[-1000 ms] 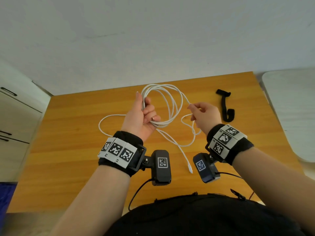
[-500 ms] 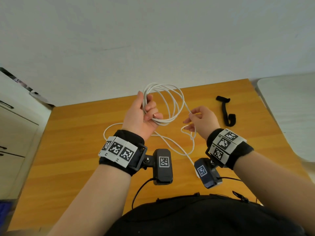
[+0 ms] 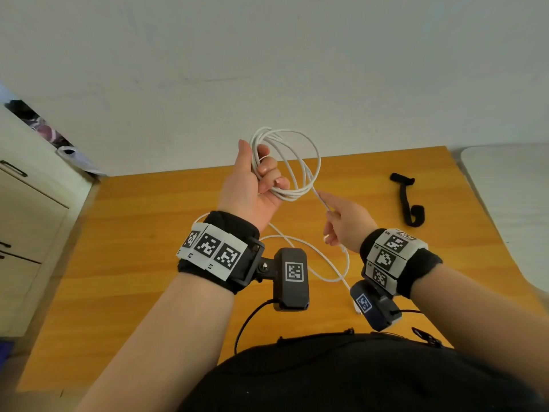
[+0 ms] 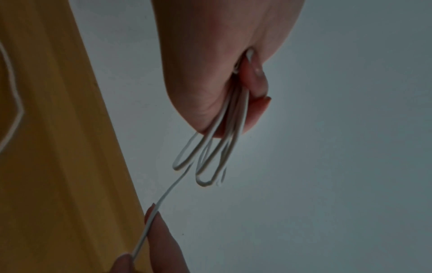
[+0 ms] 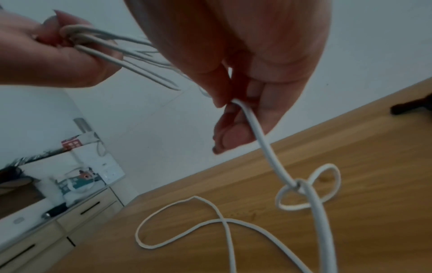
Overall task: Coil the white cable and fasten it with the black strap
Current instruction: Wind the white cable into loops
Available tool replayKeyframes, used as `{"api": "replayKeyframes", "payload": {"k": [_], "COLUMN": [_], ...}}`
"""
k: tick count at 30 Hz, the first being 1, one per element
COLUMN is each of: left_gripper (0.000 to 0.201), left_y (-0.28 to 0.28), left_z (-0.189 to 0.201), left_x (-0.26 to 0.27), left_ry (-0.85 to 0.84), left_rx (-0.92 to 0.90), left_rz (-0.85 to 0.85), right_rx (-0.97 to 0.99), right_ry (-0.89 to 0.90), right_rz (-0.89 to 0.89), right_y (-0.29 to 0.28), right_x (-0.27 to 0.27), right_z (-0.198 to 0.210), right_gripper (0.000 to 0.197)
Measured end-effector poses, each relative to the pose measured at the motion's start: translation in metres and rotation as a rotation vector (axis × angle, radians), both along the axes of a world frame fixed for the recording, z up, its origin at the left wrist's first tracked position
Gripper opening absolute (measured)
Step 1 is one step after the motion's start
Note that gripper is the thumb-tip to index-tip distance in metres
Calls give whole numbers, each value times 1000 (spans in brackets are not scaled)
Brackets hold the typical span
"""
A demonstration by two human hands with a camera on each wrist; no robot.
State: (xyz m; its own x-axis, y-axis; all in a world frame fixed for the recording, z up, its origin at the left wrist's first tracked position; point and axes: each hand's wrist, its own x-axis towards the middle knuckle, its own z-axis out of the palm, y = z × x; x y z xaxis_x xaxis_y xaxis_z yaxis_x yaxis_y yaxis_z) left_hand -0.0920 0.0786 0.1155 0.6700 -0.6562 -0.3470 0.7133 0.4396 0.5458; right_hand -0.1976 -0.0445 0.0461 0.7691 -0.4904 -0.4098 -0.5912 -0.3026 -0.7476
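My left hand (image 3: 255, 185) is raised above the wooden table (image 3: 148, 233) and grips several loops of the white cable (image 3: 300, 162), also seen as white cable loops (image 4: 210, 157) hanging from the left hand (image 4: 224, 73). My right hand (image 3: 341, 221) pinches the free run of cable just below the coil; in the right wrist view the right hand (image 5: 240, 110) holds the white cable (image 5: 268, 151), which drops to a loose tangle on the table. The black strap (image 3: 408, 200) lies flat at the table's far right, untouched.
Slack cable (image 3: 320, 263) lies on the table between my wrists, its plug near the front edge. A pale cabinet with drawers (image 3: 26, 221) stands at the left. A white surface (image 3: 511, 203) adjoins the table on the right. A white wall is behind.
My left hand has lifted the coil higher and farther from the table. My right hand has slid down along the cable, and more slack has been drawn off the table's left part.
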Motion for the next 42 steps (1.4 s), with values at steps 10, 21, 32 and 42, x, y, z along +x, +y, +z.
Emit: {"api": "replayKeyframes", "payload": {"k": [10,21,32,42], "left_gripper": [45,26,22,20], "left_y": [-10,-22,-17,-23], "left_z": [0,-7,-23,-26], "left_x": [9,-4,-15,-15], "left_ry": [-148,-657,-1218,-1352], "left_rx": [73,438,723,844], "left_rz": [17,-92,-203,-122], "right_rx": [-307,-398,-294,341], "right_ry": [11,133,-191,-232], "right_rz": [130,271,241,51], "right_y": [-1,5,12,6], "right_x": [0,2,2,-4], "right_z": [13,21,33,43], "right_gripper": [30,36,9,35]}}
